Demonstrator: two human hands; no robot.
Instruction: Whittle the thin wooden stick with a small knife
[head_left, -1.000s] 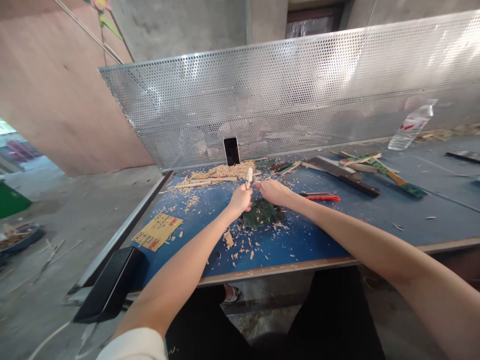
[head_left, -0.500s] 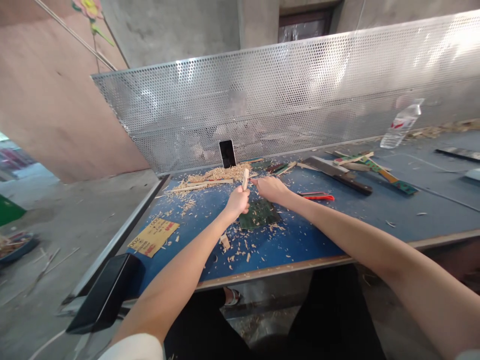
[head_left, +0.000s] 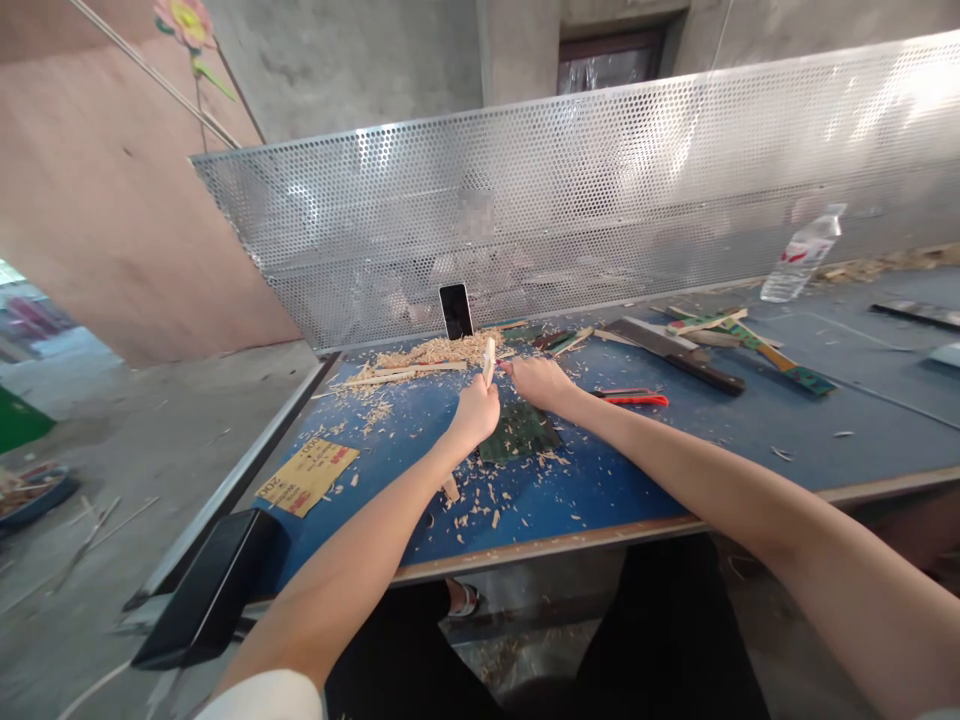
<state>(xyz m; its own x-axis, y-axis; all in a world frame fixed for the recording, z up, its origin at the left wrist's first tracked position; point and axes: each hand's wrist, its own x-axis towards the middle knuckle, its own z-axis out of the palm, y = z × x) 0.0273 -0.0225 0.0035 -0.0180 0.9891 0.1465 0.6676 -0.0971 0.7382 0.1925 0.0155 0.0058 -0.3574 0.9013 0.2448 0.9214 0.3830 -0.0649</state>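
My left hand (head_left: 477,410) is closed round a short pale wooden stick (head_left: 489,360) that stands up out of the fist. My right hand (head_left: 541,380) is closed just to the right of the stick's top, fingers curled toward it; what it grips is too small to make out. Both hands hover over a dark green cutting mat (head_left: 519,432) on the blue workbench (head_left: 645,470). Wood shavings (head_left: 480,495) lie scattered under and in front of the hands.
A phone (head_left: 456,310) leans against the perforated metal screen (head_left: 570,190) behind a heap of shavings (head_left: 435,350). A red cutter (head_left: 634,398), a cleaver (head_left: 675,354), wood strips (head_left: 739,330) and a water bottle (head_left: 801,255) lie to the right. A yellow card (head_left: 306,475) lies left.
Both hands stay together at the stick with only small shifts; the camera view has drifted slightly.
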